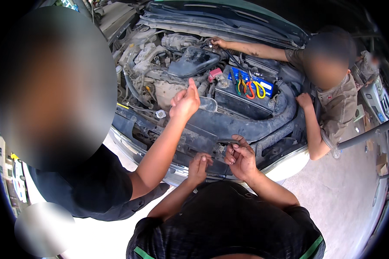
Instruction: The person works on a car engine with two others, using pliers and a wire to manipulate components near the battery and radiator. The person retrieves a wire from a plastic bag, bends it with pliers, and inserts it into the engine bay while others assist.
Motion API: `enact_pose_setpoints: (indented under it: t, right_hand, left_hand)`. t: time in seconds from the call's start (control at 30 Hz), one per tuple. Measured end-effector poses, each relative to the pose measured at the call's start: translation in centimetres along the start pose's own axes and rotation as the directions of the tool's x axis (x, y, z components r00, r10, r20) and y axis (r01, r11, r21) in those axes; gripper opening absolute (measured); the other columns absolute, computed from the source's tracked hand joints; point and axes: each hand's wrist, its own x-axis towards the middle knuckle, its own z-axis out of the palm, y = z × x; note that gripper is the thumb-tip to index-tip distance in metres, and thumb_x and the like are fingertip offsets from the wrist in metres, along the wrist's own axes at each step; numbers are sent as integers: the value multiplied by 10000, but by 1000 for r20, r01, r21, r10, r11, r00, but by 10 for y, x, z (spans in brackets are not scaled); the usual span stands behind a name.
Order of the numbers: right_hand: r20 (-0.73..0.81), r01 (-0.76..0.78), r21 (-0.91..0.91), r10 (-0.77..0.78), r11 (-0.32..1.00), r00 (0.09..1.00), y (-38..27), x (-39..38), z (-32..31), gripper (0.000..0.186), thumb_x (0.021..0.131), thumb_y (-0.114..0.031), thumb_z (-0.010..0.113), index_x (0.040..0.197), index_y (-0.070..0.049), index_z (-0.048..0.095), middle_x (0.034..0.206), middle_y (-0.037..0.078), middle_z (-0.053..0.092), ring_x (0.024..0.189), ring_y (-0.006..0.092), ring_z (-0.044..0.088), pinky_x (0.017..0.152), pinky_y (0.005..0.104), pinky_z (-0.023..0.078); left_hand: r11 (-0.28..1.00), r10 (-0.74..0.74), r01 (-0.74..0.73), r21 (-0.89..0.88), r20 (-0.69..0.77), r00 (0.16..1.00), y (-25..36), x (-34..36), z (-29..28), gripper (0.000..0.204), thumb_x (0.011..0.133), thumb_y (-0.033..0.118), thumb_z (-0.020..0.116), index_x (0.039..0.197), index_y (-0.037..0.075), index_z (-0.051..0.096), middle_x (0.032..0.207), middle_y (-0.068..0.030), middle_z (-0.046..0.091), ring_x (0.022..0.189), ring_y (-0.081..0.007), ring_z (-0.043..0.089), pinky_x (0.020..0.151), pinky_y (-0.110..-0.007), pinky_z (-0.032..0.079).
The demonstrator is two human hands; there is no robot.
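Observation:
Over the front edge of a car's engine bay, my left hand [199, 167] hangs with loosely bent fingers pointing right, and nothing shows in it. Just to its right, my right hand [243, 161] is raised with fingers half curled and apart; I see no object in it. Both are nearest to the dusty front panel [199, 137]. Beyond them sits a car battery [248, 93] with a blue label. Several pliers and cutters with red handles [250, 90], yellow handles [260, 89] and green handles lie on top of it.
At my left, a co-worker's hand [186, 101] is raised over the engine. Another co-worker's arm [257, 49] reaches across from the right toward the engine's rear; that person's other hand [304, 100] rests on the fender side. A black engine cover [193, 61] sits mid-bay.

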Motion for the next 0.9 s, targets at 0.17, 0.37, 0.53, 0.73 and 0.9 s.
enact_pose_setpoints:
  t: [0.17, 0.37, 0.53, 0.73, 0.9]
  right_hand:
    - [23, -4, 137, 1, 991, 1000, -9, 7, 4, 298, 800, -174, 544, 1098, -164, 529, 755, 19, 472, 515, 116, 372, 502, 254, 314]
    - [16, -60, 198, 58, 978, 998, -24, 29, -6, 179, 775, -209, 537, 951, -181, 518, 725, -13, 441, 504, 96, 348, 489, 240, 285]
    - [-71, -66, 192, 81, 979, 994, -30, 43, -8, 119, 783, -208, 529, 891, -170, 499, 715, -20, 431, 502, 89, 345, 480, 235, 280]
    - [-59, -39, 353, 64, 935, 996, -34, 69, -12, 98, 805, -201, 548, 758, -122, 513, 688, -15, 425, 490, 76, 351, 439, 207, 271]
    - [-44, -31, 471, 59, 881, 997, -36, 93, -15, 184, 818, -203, 561, 686, -112, 473, 644, -23, 406, 469, 75, 344, 413, 204, 272]
  left_hand:
    - [998, -27, 30, -52, 57, 998, -11, -9, 13, 251, 978, 188, 394, 988, -13, 543, 758, -95, 610, 671, -155, 604, 636, -285, 491]
    - [995, -44, 51, -89, 80, 996, -12, -4, 20, 253, 975, 198, 406, 1000, -19, 535, 753, -98, 606, 659, -153, 599, 627, -281, 486]
    - [999, -15, 18, -27, 99, 995, -11, 2, 23, 250, 971, 203, 415, 1015, -15, 529, 750, -95, 600, 657, -152, 596, 621, -276, 485]
    - [1000, -20, 23, -20, 134, 991, -15, 2, 25, 230, 965, 200, 429, 1010, 1, 535, 760, -84, 598, 661, -143, 591, 614, -263, 470]
    - [999, -34, 34, -2, 178, 983, -21, 5, 25, 214, 958, 178, 444, 1015, -6, 536, 777, -89, 595, 666, -142, 590, 618, -265, 477]
